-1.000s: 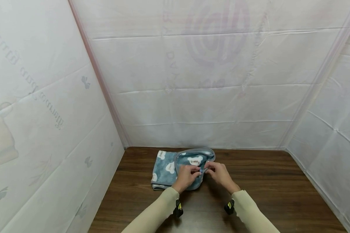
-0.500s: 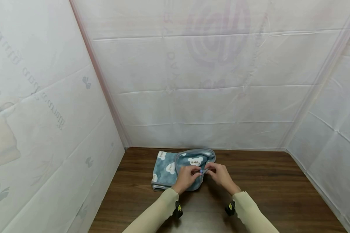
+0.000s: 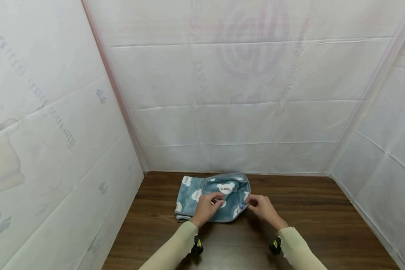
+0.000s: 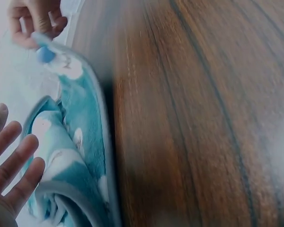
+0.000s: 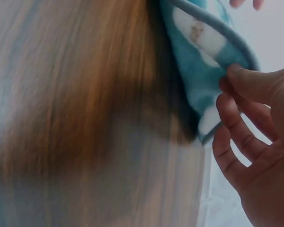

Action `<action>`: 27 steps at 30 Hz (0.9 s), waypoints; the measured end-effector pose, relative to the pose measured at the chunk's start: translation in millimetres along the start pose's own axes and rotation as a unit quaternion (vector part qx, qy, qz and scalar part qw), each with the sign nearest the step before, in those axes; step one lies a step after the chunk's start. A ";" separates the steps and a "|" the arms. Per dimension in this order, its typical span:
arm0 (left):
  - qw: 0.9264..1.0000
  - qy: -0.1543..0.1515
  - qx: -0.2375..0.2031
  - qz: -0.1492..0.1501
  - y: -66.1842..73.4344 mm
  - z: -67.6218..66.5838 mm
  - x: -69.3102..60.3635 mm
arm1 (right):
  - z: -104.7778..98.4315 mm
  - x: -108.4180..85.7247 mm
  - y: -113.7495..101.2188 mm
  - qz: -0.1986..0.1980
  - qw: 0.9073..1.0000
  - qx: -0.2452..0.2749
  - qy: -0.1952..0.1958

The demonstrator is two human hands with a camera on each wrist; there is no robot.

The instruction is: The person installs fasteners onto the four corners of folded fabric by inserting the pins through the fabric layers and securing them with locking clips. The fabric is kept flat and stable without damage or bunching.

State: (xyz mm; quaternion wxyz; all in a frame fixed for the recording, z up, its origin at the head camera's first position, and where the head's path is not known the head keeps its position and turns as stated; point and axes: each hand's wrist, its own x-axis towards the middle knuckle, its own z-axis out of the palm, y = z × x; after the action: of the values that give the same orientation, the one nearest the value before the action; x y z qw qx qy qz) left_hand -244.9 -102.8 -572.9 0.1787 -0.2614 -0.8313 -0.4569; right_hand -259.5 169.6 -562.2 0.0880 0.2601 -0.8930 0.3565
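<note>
A teal fleece blanket [image 3: 189, 195] with white bear-head prints and grey edging lies partly folded on the table. My right hand [image 3: 264, 208] pinches its edged corner at the right between thumb and forefinger, lifting it off the wood, as the right wrist view shows of the fleece [image 5: 199, 52]. Close to that grip sits a round blue snap button [image 4: 46, 55]. Over the blanket's front part my left hand [image 3: 206, 208] hovers with loosely bent fingers, holding nothing; in the left wrist view its fingers [image 4: 21, 163] are spread apart from the cloth.
The brown wooden table [image 3: 310, 210] carries the blanket near its back edge. White printed sheets [image 3: 236, 123] wall in the back and both sides. Each wrist wears a black strapped device [image 3: 197, 245].
Both hands were together at the blue button. The left has let go and drawn back leftward; the right has pulled the blanket's corner out to the right.
</note>
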 end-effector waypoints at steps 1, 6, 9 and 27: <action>1.000 -0.001 -0.002 0.000 -1.0 -1.2 -1.1 | -0.7 -2.4 2.7 0.002 1.000 -0.003 -0.008; 1.000 -0.002 -0.009 -0.010 -3.3 -4.4 -6.8 | -0.2 -17.1 14.3 0.022 0.999 -0.011 -0.043; 1.000 0.001 -0.008 -0.012 -3.2 -6.4 -8.1 | -0.1 -25.4 20.6 0.038 0.997 -0.019 -0.063; 1.000 0.007 -0.015 -0.001 -8.2 -10.8 -8.5 | -4.4 -40.3 35.6 -0.002 0.995 -0.027 -0.096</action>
State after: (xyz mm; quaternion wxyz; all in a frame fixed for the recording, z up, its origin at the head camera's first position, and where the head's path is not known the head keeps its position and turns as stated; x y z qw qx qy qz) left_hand -242.3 -117.9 -577.3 0.1798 -0.2602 -0.8233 -0.4713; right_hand -244.2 210.6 -593.9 0.0097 0.2924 -0.9060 0.3058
